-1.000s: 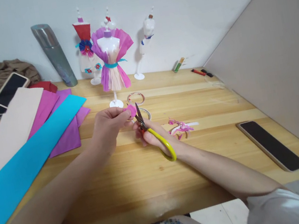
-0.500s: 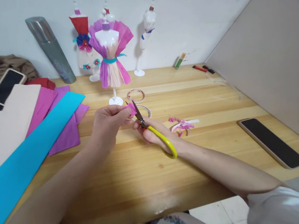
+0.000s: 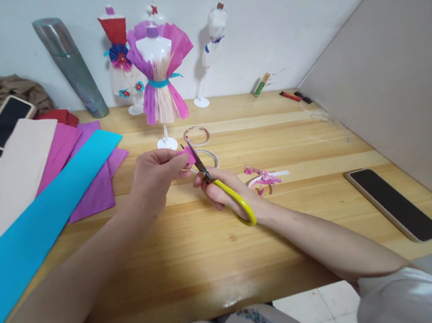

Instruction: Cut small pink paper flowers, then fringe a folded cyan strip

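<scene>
Between the thumb and fingers of my left hand (image 3: 156,180) is pinched a small piece of pink paper (image 3: 189,155). My right hand (image 3: 225,189) is wrapped round yellow-handled scissors (image 3: 234,198), whose dark blades stand slightly apart at the pink piece. Whether the blades are cutting into it I cannot tell. Just beyond the hands stands a small white dress form (image 3: 160,85) in a purple, pink and cream paper dress with a blue belt. Two rolls of tape (image 3: 196,136) lie at its foot, the nearer one partly hidden by my hands.
Crepe paper sheets, topped by a blue strip (image 3: 50,227), cover the left side. A flask (image 3: 72,70) and more dress forms (image 3: 121,61) stand along the wall. Pink scraps (image 3: 264,177) lie right of my hands, with a phone (image 3: 394,204) farther right and a glue stick (image 3: 261,85) behind.
The scissor blades look a little closer together, and the fingers of my right hand have shifted slightly on the handles. My left hand keeps its pinch on the pink piece.
</scene>
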A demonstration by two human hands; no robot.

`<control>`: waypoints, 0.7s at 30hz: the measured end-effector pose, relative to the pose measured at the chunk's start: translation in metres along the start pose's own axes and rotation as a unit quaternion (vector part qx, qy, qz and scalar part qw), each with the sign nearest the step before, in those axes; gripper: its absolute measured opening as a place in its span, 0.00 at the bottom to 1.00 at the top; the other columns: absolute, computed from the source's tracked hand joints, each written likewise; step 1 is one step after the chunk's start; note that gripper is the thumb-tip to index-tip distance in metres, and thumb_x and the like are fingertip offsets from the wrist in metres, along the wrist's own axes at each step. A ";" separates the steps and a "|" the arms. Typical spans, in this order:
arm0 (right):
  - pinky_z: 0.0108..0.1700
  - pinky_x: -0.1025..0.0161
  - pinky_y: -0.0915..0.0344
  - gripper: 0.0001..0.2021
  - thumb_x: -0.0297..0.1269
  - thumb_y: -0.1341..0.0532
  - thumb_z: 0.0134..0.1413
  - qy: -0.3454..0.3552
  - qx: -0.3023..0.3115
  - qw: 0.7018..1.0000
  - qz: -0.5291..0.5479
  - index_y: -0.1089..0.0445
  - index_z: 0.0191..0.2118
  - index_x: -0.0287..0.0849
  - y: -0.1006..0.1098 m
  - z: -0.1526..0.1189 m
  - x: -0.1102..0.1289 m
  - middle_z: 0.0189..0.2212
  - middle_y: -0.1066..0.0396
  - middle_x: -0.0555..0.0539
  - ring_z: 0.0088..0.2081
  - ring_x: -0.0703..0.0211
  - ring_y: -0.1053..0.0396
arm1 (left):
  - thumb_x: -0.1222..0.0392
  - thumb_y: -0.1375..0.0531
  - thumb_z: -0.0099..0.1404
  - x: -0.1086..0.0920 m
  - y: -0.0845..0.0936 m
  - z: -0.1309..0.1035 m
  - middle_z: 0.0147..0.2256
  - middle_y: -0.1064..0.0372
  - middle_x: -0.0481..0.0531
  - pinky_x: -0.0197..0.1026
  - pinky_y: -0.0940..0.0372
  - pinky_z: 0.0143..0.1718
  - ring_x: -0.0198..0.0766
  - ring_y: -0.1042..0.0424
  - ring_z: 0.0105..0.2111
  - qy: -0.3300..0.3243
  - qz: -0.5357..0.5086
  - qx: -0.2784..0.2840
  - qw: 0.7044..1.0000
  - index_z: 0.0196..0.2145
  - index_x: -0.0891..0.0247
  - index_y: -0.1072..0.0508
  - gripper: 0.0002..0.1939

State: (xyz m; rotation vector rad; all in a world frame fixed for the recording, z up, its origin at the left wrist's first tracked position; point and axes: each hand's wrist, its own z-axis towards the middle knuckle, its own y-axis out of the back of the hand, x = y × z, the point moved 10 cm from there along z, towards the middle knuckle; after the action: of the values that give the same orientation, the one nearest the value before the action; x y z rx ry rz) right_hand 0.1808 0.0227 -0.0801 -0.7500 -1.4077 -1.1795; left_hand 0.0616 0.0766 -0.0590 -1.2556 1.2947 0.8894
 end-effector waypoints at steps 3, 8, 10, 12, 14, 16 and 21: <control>0.28 0.63 0.45 0.20 0.60 0.41 0.62 0.001 -0.006 1.000 0.005 0.36 0.37 0.46 0.001 0.001 -0.001 0.25 0.41 0.53 0.26 0.61 0.42 | 0.59 0.28 0.45 0.002 0.001 0.000 0.22 0.27 0.49 0.38 0.30 0.33 0.34 0.29 0.26 0.004 -0.006 -0.005 1.000 0.21 0.65 0.22 0.08; 0.27 0.63 0.45 0.22 0.61 0.39 0.60 0.008 -0.012 1.000 0.015 0.38 0.34 0.45 0.002 0.003 0.001 0.25 0.42 0.54 0.25 0.62 0.43 | 0.60 0.29 0.46 0.003 0.002 0.000 0.22 0.26 0.50 0.38 0.30 0.33 0.34 0.29 0.26 0.002 -0.009 -0.008 1.000 0.21 0.64 0.21 0.06; 0.27 0.63 0.45 0.23 0.61 0.39 0.60 0.002 -0.010 1.000 0.020 0.38 0.34 0.45 0.001 0.003 0.001 0.24 0.43 0.54 0.25 0.63 0.44 | 0.61 0.30 0.46 0.004 0.003 0.001 0.22 0.26 0.50 0.38 0.30 0.33 0.34 0.28 0.26 0.006 -0.009 -0.012 1.000 0.21 0.64 0.20 0.05; 0.26 0.64 0.45 0.23 0.62 0.39 0.60 -0.002 -0.008 1.000 0.027 0.38 0.34 0.45 0.000 0.002 0.000 0.24 0.43 0.55 0.24 0.63 0.44 | 0.61 0.30 0.46 0.004 0.003 0.001 0.22 0.26 0.49 0.37 0.30 0.32 0.34 0.29 0.26 0.008 -0.009 -0.013 1.000 0.20 0.64 0.21 0.05; 0.25 0.64 0.46 0.23 0.62 0.38 0.60 -0.001 -0.007 0.999 0.036 0.38 0.34 0.45 0.000 0.002 0.000 0.23 0.43 0.55 0.23 0.64 0.45 | 0.60 0.29 0.46 0.004 0.003 0.001 0.21 0.27 0.49 0.37 0.30 0.32 0.33 0.29 0.26 0.007 -0.010 -0.013 1.000 0.19 0.64 0.21 0.06; 0.24 0.64 0.46 0.23 0.62 0.38 0.59 -0.001 -0.004 0.999 0.043 0.38 0.34 0.45 -0.001 0.002 0.000 0.23 0.44 0.56 0.22 0.65 0.45 | 0.60 0.29 0.46 0.004 0.003 0.000 0.21 0.27 0.50 0.37 0.30 0.32 0.34 0.29 0.26 0.006 -0.012 -0.013 1.000 0.19 0.65 0.22 0.07; 0.22 0.65 0.46 0.23 0.62 0.38 0.60 -0.005 -0.003 0.999 0.041 0.38 0.34 0.45 -0.001 0.002 -0.002 0.23 0.44 0.56 0.21 0.66 0.45 | 0.60 0.29 0.45 0.004 0.003 0.000 0.21 0.26 0.51 0.38 0.30 0.32 0.34 0.29 0.26 0.009 -0.020 -0.014 1.000 0.19 0.65 0.22 0.07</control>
State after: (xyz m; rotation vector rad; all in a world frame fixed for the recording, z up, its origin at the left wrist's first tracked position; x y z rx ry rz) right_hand 0.1797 0.0252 -0.0819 -0.8121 -1.3686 -1.1185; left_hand 0.0595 0.0764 -0.0637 -1.3110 1.2707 0.8723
